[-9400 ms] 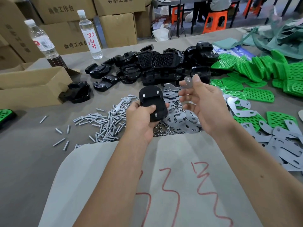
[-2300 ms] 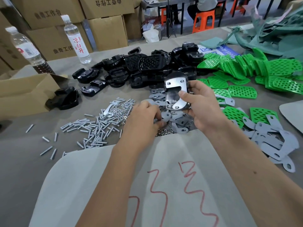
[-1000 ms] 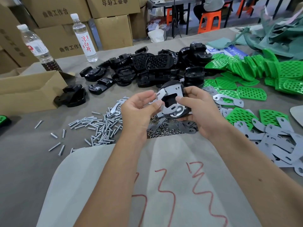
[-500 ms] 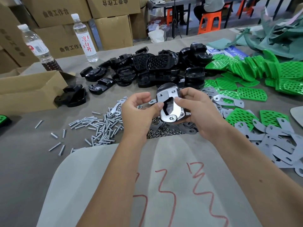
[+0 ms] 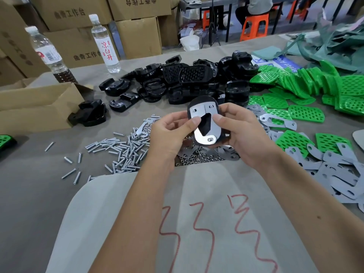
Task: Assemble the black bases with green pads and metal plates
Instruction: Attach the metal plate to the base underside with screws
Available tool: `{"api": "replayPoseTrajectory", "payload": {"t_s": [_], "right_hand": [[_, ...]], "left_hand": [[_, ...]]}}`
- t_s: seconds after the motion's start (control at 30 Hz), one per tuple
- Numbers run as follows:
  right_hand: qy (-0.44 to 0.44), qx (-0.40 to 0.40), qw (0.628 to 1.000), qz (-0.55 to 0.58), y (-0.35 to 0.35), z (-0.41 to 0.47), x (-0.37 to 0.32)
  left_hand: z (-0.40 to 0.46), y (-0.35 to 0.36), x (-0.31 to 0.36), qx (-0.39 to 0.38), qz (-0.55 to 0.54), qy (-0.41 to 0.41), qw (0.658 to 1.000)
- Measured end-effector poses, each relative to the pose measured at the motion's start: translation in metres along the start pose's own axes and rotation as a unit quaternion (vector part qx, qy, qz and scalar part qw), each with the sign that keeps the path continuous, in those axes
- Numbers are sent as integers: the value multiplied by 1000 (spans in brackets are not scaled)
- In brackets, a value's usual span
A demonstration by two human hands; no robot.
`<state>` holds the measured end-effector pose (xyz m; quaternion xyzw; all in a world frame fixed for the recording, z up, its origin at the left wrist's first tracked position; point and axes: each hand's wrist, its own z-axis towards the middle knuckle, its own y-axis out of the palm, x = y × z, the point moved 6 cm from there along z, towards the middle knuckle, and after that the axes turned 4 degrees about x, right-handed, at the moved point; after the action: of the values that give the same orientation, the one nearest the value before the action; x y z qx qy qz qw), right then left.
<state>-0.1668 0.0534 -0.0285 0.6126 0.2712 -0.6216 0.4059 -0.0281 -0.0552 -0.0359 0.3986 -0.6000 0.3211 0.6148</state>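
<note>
Holding one black base (image 5: 204, 123) up over the counter (image 5: 29, 184) in the head view: left hand (image 5: 169, 133) and right hand (image 5: 242, 133) both curl around its edges, each thumb pressing the metal plate (image 5: 203, 127) seated on its face. Behind sits the pile of black bases (image 5: 177, 83), with green pads (image 5: 307, 85) spread to the right and loose metal plates (image 5: 338, 174) near the right forearm. Screws (image 5: 118, 148) and nuts (image 5: 199, 158) lie below the hands, a cardboard box (image 5: 37, 107) and two water bottles (image 5: 105, 44) far left.
</note>
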Motion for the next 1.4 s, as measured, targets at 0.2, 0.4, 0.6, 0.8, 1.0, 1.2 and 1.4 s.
{"api": "replayPoseTrajectory", "payload": {"t_s": [0.2, 0.4, 0.6, 0.8, 1.0, 1.2, 1.4], "right_hand": [[12, -22, 999, 41, -1, -1, 0], [-21, -1, 1000, 2, 10, -1, 0], [-70, 33, 990, -114, 11, -2, -5], [-169, -88, 850, -492, 26, -9, -10], [-127, -136, 822, -538, 43, -13, -1], [-129, -52, 887, -440, 33, -11, -5], [-145, 99, 969, -176, 3, -3, -14]], "left_hand": [[-10, 14, 5, -63, -54, -41, 996], [-6, 7, 8, -38, -70, -32, 996], [5, -17, 4, 75, -124, -45, 988], [11, -35, 2, 138, -153, -49, 977], [10, -31, -1, 139, -137, -53, 979], [9, -30, 1, 121, -119, -61, 984], [2, -12, 2, 49, -68, -55, 995]]}}
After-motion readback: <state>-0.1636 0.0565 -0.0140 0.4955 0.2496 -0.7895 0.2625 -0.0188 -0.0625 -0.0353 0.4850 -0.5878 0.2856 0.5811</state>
